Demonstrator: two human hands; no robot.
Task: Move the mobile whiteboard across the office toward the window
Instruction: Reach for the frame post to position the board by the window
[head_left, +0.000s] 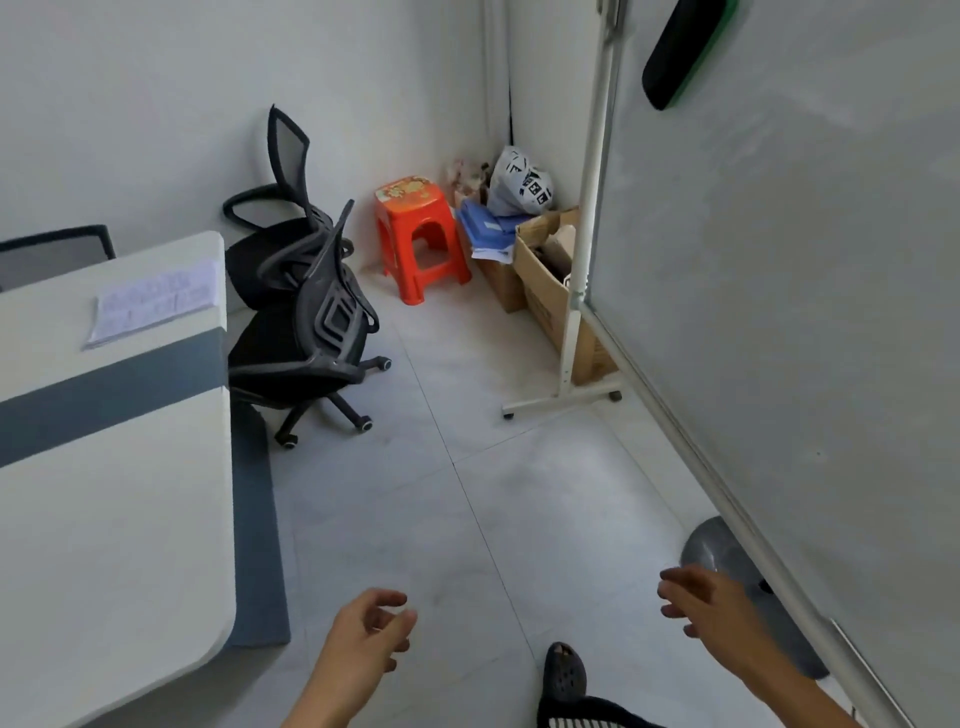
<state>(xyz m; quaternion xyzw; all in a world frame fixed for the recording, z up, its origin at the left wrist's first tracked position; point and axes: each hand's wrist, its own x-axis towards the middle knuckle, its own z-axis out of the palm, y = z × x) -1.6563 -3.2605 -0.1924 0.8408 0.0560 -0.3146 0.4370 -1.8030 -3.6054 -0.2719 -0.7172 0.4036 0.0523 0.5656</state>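
Observation:
The mobile whiteboard (789, 291) fills the right side, its pale surface tilted in view, with a white post and a wheeled foot (561, 400) at its far end. A black and green eraser (680, 52) sticks to the board near the top. My left hand (369, 634) hovers low over the floor, fingers loosely curled and apart, holding nothing. My right hand (701, 597) reaches toward the board's lower frame, fingers spread, a short gap away from it. No window shows.
A white desk (114, 467) with a paper sheet (156, 301) stands at left. Two black office chairs (306, 322) are stacked beside it. An orange stool (421, 239), cardboard boxes (545, 291) and a bag (519, 182) crowd the far corner. A grey round base (727, 561) lies by the board.

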